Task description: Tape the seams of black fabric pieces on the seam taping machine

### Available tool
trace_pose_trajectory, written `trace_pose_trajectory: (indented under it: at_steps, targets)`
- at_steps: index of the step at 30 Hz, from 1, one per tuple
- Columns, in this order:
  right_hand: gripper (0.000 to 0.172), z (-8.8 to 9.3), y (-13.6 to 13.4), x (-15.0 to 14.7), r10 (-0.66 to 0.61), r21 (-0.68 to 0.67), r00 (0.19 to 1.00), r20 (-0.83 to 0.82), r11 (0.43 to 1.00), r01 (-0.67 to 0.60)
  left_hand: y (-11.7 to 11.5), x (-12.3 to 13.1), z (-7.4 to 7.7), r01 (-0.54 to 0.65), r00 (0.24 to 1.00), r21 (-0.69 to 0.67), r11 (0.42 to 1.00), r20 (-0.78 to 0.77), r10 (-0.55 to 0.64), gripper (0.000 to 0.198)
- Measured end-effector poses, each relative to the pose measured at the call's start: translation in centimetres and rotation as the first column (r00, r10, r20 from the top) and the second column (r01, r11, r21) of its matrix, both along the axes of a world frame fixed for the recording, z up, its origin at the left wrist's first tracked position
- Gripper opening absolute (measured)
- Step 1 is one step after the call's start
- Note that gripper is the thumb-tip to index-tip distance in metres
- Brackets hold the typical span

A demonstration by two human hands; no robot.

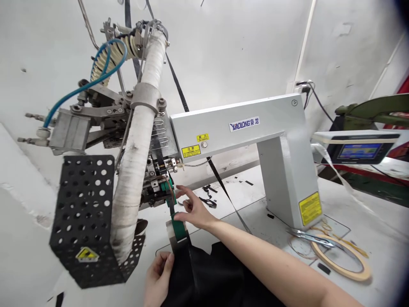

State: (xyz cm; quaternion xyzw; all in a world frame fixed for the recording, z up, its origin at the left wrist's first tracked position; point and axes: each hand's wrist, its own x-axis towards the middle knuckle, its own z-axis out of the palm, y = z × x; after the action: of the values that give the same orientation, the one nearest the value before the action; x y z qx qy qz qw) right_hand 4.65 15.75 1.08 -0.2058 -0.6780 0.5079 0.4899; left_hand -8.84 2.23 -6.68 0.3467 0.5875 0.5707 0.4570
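A piece of black fabric (217, 273) with a seam running along it lies below the lower green roller (179, 228) of a seam-taping machine (236, 121). My left hand (159, 273) pinches the fabric's left edge, thumb on top, just in front of the roller. Beside the rollers, my right hand (196, 209) has its thumb and index finger spread apart, the other fingers curled, with nothing visible between them. Its thumb tip is close to the lower roller; contact cannot be told. Above is the upper green roller (168, 189), with a dark strip between the two.
A perforated black guard (83, 204) and a wrapped white pipe (131, 179) stand left of the rollers. Tweezers (311, 237) and a tape roll (354, 273) lie at right. Scissors (209, 202) and black scraps are behind my right hand. A control screen (361, 150) stands at far right.
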Motion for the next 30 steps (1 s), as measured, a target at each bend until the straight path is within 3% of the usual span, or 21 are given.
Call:
trace_pose_trajectory:
  at_steps: [2, 7, 11, 15, 18, 20, 22, 24, 26, 30]
  targets:
    - [0.085, 0.7, -0.1, -0.3, -0.072, 0.104, 0.992, 0.105, 0.993, 0.061, 0.0, 0.1, 0.2, 0.008, 1.000, -0.008, 1.000, 0.012, -0.008, 0.048]
    - [0.065, 2.2, 1.7, -0.8, -0.146, 0.262, 0.971, 0.190, 0.960, 0.093, -0.1, 0.1, 0.2, -0.007, 1.000, -0.016, 1.000, 0.025, 0.008, 0.049]
    - [0.063, 2.2, 3.1, -1.0, -0.196, 0.429, 0.963, 0.185, 0.898, 0.100, -0.2, 0.0, 0.1, -0.034, 0.999, -0.007, 0.999, 0.002, 0.034, 0.049]
    - [0.063, 1.7, 3.9, -1.0, -0.207, 0.485, 0.960, 0.186, 0.870, 0.094, -0.2, -0.5, 0.5, -0.081, 0.996, 0.040, 0.996, -0.043, 0.083, 0.050]
    - [0.042, 1.1, 3.4, 0.2, -0.224, 0.391, 0.946, 0.232, 0.912, 0.120, -0.2, -1.0, 1.3, -0.090, 0.996, 0.069, 0.994, -0.021, 0.092, 0.049]
    - [0.031, 0.5, 2.2, 1.8, -0.233, 0.239, 0.916, 0.325, 0.958, 0.158, -0.1, -1.4, 2.0, -0.048, 0.999, 0.050, 0.998, 0.009, 0.047, 0.048]
    - [0.039, -0.4, 0.5, 3.7, -0.052, -0.015, 0.883, 0.466, 0.998, 0.066, 0.1, -1.6, 2.7, 0.015, 0.999, 0.039, 0.999, 0.047, -0.017, 0.047]
    - [0.041, -1.2, -1.4, 5.6, 0.265, -0.317, 0.805, 0.530, 0.943, -0.102, 0.3, -1.7, 3.4, 0.055, 0.993, 0.037, 0.998, 0.104, -0.058, 0.045]
    - [0.038, -1.5, -3.0, 6.9, 0.448, -0.491, 0.726, 0.522, 0.854, -0.173, 0.6, -1.8, 3.9, 0.049, 0.982, 0.038, 0.998, 0.182, -0.055, 0.042]
    - [0.029, 0.0, -4.1, 8.0, 0.334, -0.487, 0.782, 0.526, 0.872, -0.046, 1.1, -2.0, 4.2, -0.023, 0.969, 0.035, 0.999, 0.247, 0.014, 0.046]
